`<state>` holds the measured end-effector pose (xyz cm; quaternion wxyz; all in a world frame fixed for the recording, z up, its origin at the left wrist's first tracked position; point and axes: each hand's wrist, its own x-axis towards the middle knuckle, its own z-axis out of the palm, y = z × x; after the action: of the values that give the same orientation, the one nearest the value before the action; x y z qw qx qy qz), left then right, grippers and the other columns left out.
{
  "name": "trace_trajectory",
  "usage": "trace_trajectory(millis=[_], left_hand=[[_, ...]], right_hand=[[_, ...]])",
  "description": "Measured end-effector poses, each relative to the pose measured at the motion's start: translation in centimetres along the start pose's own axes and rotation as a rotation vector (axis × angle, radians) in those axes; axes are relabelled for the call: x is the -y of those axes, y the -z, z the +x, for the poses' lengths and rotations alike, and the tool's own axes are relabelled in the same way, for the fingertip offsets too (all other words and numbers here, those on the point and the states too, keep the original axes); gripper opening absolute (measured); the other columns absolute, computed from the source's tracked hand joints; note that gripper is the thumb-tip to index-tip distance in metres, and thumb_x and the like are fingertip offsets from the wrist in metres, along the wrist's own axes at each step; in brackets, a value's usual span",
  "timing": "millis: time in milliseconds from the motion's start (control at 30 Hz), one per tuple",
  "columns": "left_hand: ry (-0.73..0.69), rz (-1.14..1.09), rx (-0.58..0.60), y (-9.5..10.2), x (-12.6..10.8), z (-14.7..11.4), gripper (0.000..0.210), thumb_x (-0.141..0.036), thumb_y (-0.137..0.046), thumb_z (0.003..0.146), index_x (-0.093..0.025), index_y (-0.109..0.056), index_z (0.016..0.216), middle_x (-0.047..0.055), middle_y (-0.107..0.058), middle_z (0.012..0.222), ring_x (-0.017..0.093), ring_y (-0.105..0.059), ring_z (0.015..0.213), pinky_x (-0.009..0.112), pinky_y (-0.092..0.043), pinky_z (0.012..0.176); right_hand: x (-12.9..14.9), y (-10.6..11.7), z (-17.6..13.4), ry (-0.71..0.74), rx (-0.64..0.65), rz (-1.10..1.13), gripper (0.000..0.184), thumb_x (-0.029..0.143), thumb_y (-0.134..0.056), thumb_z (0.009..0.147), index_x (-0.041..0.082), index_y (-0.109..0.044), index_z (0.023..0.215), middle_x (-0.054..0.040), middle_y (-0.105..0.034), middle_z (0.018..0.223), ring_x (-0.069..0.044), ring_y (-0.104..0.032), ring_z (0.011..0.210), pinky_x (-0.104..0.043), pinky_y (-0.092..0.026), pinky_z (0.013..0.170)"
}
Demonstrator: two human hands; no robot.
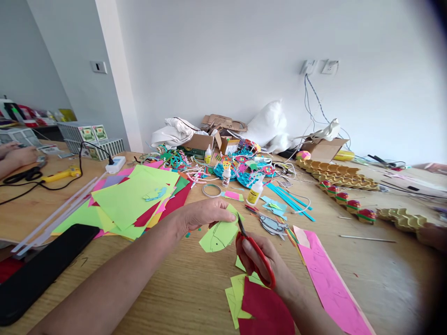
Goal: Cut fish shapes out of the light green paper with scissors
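The left hand (214, 211) pinches a lime-green paper piece (215, 238) marked with dark drawn lines, held above the wooden table (188, 293). The right hand (260, 251) grips red-handled metal scissors (271, 274), blades at the paper's right edge; whether they bite into it is hard to tell. Nearer lie dark-red paper sheets (263, 302); rightward, a long pink paper strip (326, 272). Beyond the hands are a grey-blue fish cutout (273, 226) and a yellow-labelled glue bottle (254, 192).

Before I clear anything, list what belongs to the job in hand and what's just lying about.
In the job:
- red-handled scissors, in the right hand
- green paper with a drawn fish, in the left hand

Apparently just lying about:
- egg-carton strips
- white power strip
- cardboard box
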<state>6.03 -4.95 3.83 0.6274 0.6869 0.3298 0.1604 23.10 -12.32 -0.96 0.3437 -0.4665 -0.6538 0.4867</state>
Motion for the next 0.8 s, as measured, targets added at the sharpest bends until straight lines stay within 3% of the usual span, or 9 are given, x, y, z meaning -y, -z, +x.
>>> trace_trajectory(millis=[600, 800], left_hand=[[0.033, -0.027, -0.001, 0.14, 0.08, -0.02, 0.018, -0.027, -0.055, 0.068, -0.015, -0.05, 0.055, -0.004, -0.05, 0.049, 0.007, -0.043, 0.04, 0.018, -0.032, 0.038], [0.034, -0.043, 0.099, 0.72, 0.65, 0.17, 0.018, -0.026, -0.054, 0.07, -0.014, -0.052, 0.057, -0.003, -0.051, 0.049, 0.006, -0.044, 0.039, 0.017, -0.033, 0.038]], right_hand=[[-0.75, 0.1, 0.21, -0.004, -0.014, -0.073, 0.04, 0.054, -0.04, 0.081, 0.021, -0.042, 0.059, 0.0064, -0.037, 0.051, -0.008, -0.035, 0.038, -0.02, -0.026, 0.037], [-0.57, 0.18, 0.25, -0.014, -0.013, -0.131, 0.037, 0.052, -0.042, 0.081, 0.021, -0.041, 0.059, 0.007, -0.034, 0.048, -0.009, -0.035, 0.039, -0.02, -0.025, 0.038]])
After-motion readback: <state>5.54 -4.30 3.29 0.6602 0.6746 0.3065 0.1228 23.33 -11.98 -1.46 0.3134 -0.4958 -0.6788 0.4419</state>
